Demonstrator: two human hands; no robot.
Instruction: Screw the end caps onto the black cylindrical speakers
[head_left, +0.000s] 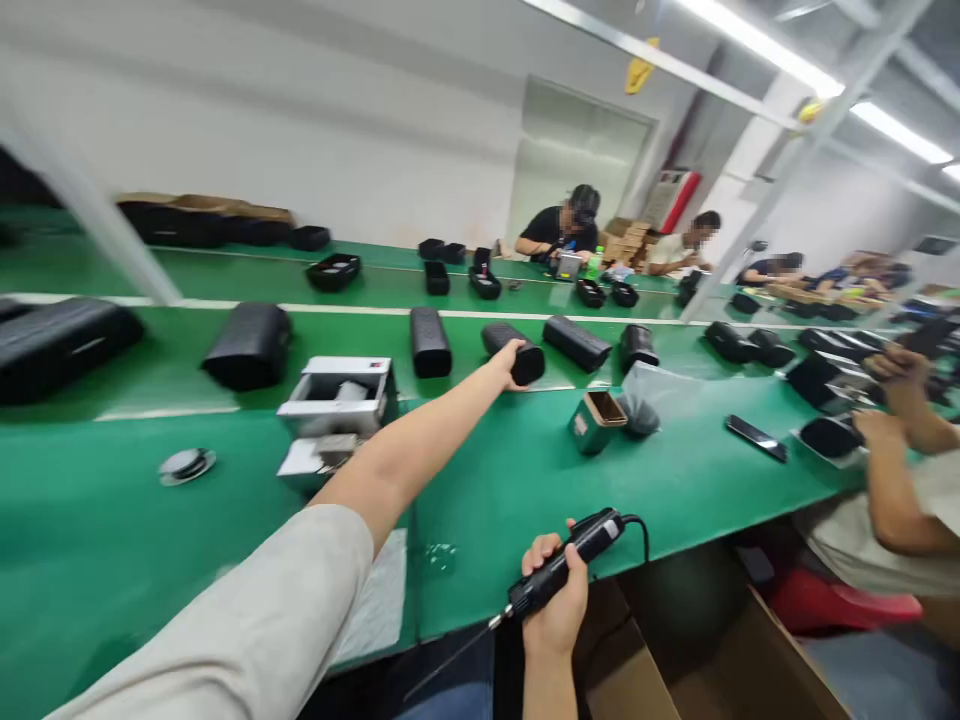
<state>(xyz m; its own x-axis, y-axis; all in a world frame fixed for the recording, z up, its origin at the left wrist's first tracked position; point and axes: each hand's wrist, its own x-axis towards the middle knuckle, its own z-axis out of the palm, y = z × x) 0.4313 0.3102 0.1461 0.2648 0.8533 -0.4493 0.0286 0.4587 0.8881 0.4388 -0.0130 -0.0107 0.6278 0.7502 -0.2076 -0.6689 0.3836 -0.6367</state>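
My left arm reaches far out over the green bench, and my left hand is closed around the side of a black, rounded oblong case. What kind of case it is I cannot make out. Near the bench's front edge, my right hand grips a black electric screwdriver. Its long thin bit points down and left, and a cable leaves its upper end. Similar black cases stand on both sides of the held one, one to the left and another to the right.
A grey-white metal fixture stands beside my left forearm. A small green box, a plastic bag and a phone lie rightward. Cardboard boxes sit below the bench edge. A co-worker's arms are at the right.
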